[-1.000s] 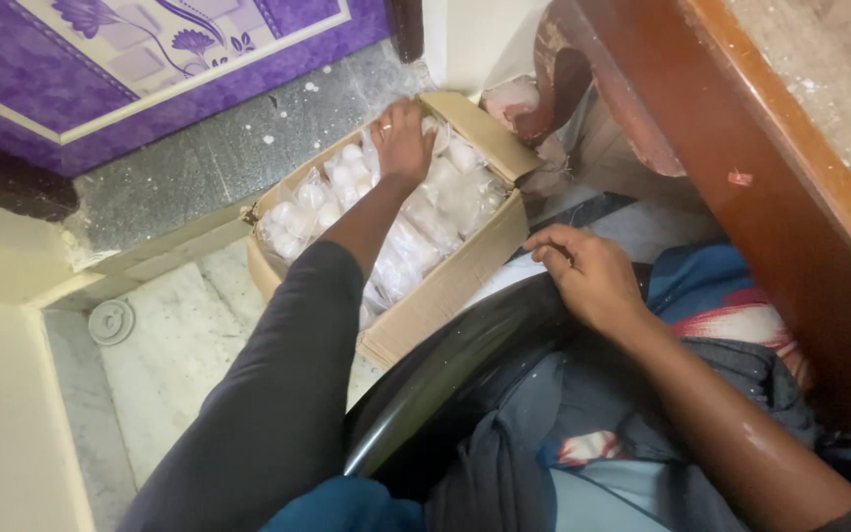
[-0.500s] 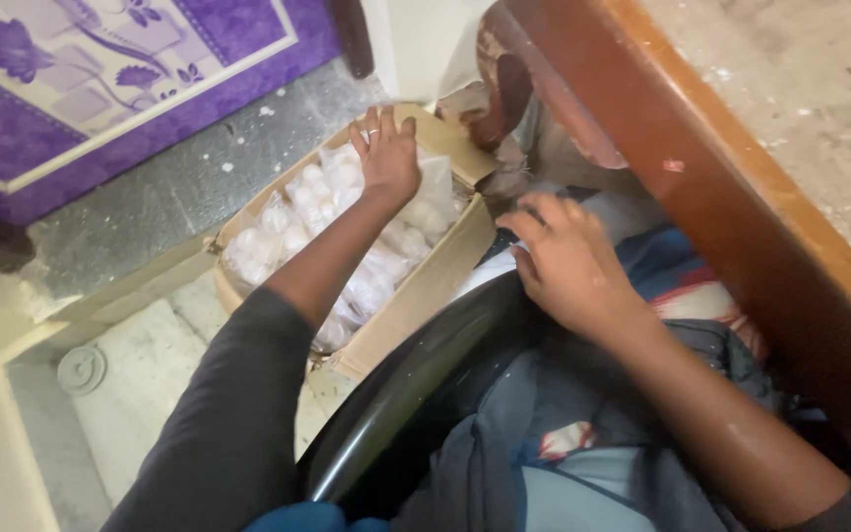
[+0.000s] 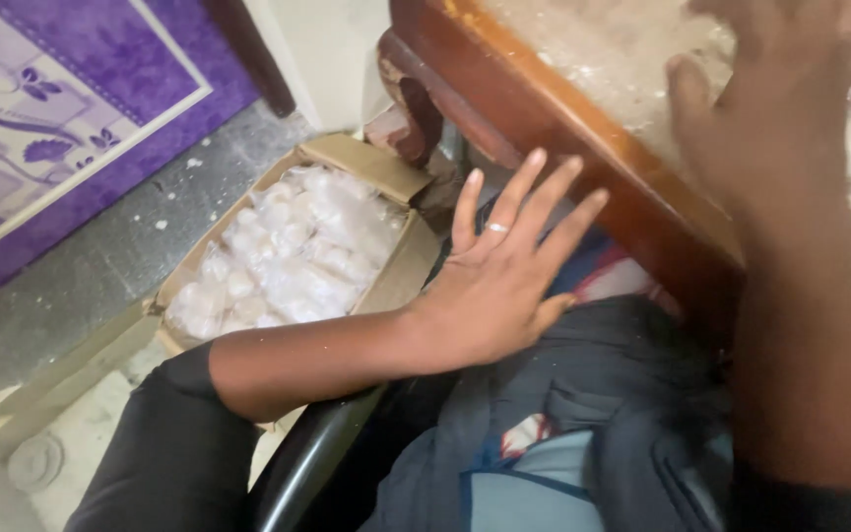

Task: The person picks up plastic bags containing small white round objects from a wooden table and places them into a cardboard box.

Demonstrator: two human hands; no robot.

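Observation:
My left hand [image 3: 504, 286] hovers palm-down over my lap with its fingers spread wide, a ring on one finger, and holds nothing. It is just right of an open cardboard box [image 3: 371, 163] on the floor, filled with clear plastic packets of white pieces [image 3: 297, 251]. My right hand [image 3: 775, 108] is raised over the top of the wooden table [image 3: 583, 148] at the upper right. It is blurred, its fingers look apart and nothing shows in it.
The table's thick brown edge runs diagonally above my lap. A black chair arm [image 3: 307, 463] curves below my left forearm. A purple patterned rug [image 3: 61, 108] lies on the grey floor at the upper left, and a round floor drain [image 3: 36, 461] at the lower left.
My left hand has come out of the box and back over my lap, fingers spread. My right hand has lifted from my lap up over the table top.

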